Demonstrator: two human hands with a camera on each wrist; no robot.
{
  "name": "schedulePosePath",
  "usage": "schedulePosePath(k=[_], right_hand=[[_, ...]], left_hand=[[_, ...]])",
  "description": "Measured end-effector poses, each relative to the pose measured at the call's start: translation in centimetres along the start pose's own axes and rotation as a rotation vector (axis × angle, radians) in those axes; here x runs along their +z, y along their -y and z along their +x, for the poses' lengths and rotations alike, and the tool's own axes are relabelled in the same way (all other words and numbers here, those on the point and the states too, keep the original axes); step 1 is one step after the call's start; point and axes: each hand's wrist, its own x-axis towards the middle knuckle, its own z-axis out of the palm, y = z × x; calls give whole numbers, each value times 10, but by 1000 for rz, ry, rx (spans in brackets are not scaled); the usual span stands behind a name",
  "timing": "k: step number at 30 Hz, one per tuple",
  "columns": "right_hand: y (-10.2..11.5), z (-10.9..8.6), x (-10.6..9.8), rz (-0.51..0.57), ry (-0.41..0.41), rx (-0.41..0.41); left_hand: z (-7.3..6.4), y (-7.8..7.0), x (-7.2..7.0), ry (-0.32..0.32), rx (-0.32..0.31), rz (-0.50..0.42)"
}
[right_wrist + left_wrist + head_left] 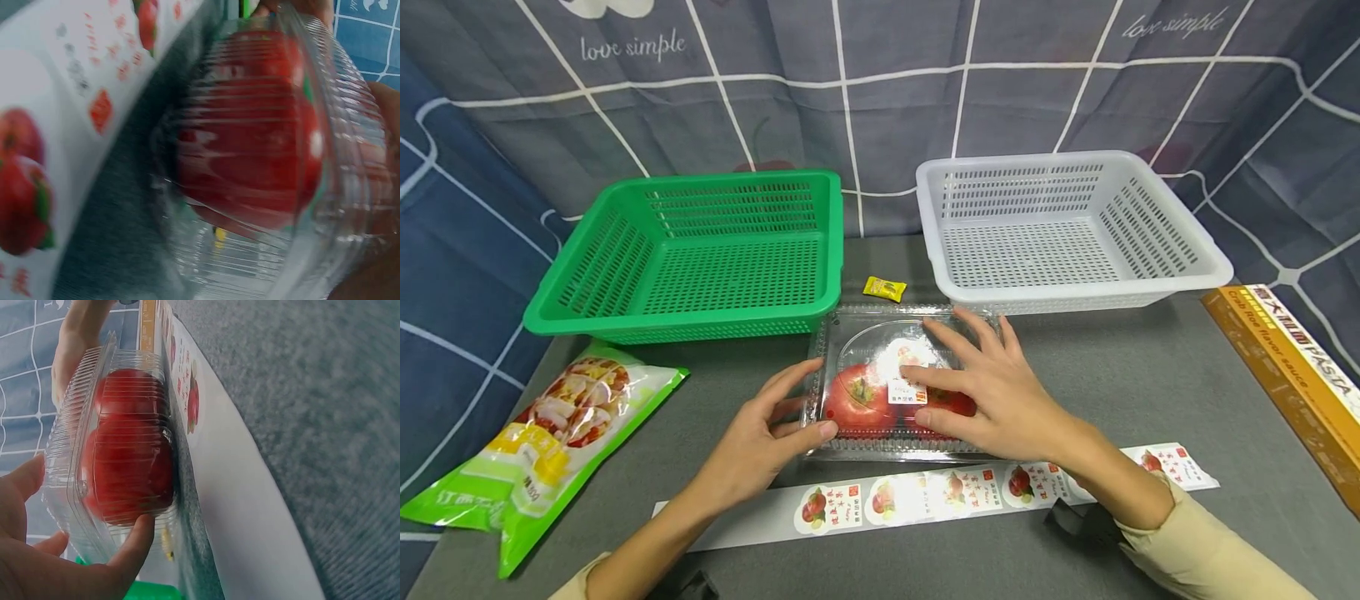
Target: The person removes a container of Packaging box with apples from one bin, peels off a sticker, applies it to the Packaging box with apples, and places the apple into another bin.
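A clear plastic clamshell box (pixel 850 329) lies closed in the middle of the table with red apples (pixel 859 404) inside. On its lid is a white label (pixel 904 393) with printing. My right hand (pixel 1000 396) lies over the lid with its fingers spread, the fingertips at the label and the far edge. With thumb and fingers at its left side, my left hand (pixel 752 446) holds the box. Left wrist view: the thumb and fingers (pixel 134 547) are around the box's near end. Right wrist view: the box (pixel 250 137) is blurred, and the right hand is partly hidden behind it.
A strip of apple stickers (pixel 737 527) runs along the front. Behind stand a green basket (pixel 685 321) and a white basket (pixel 1075 292), with a small yellow packet (pixel 884 289) between them. A green food bag (pixel 557 417) lies left, a pasta box (pixel 1285 383) right.
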Motion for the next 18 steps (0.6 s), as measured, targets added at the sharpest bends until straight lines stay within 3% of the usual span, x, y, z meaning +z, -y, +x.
schedulePosePath(k=[4, 9, 14, 18], right_hand=[[-1, 1, -3, -26, 51, -39], [-5, 1, -9, 80, 80, -72], [-8, 1, -10, 195, 66, -62], [-8, -1, -7, 162, 43, -39]], left_hand=[[1, 0, 1, -1, 7, -13], [1, 0, 1, -4, 0, -11], [1, 1, -1, -10, -11, 0], [2, 0, -1, -8, -13, 19]])
